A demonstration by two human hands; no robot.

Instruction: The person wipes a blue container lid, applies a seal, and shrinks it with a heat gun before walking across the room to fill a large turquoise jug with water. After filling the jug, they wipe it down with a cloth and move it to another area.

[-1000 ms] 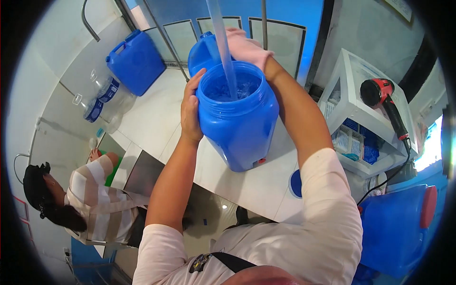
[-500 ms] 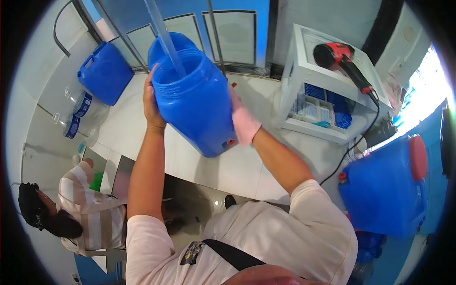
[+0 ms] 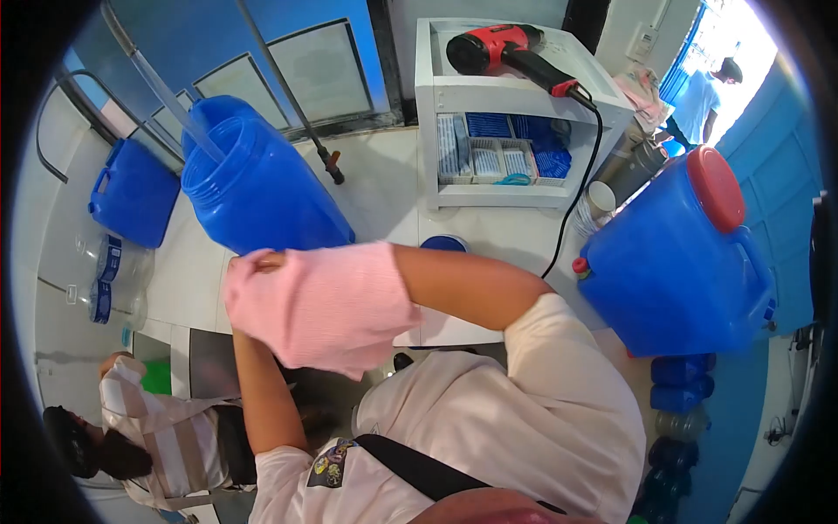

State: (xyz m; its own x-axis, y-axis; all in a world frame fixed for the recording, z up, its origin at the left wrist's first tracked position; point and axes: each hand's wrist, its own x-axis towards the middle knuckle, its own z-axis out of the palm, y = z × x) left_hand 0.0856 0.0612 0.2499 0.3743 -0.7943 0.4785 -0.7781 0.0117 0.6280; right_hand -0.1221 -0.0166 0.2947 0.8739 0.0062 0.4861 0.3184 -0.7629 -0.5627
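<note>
A blue wide-mouthed plastic container is held tilted above the white counter, with a clear tube running into its open mouth. My right hand is wrapped in a pink cloth and presses against the container's lower end. My left forearm rises from below and disappears behind the cloth, so my left hand is hidden.
A large blue jug with a red cap stands at the right. A white shelf unit carries a red heat gun with a black cord. A blue jerrycan and clear bottles sit left. A person in a striped shirt crouches lower left.
My right hand with the pink cloth has moved from the container's far rim down to its base. My view has swung right, so the container now sits further left.
</note>
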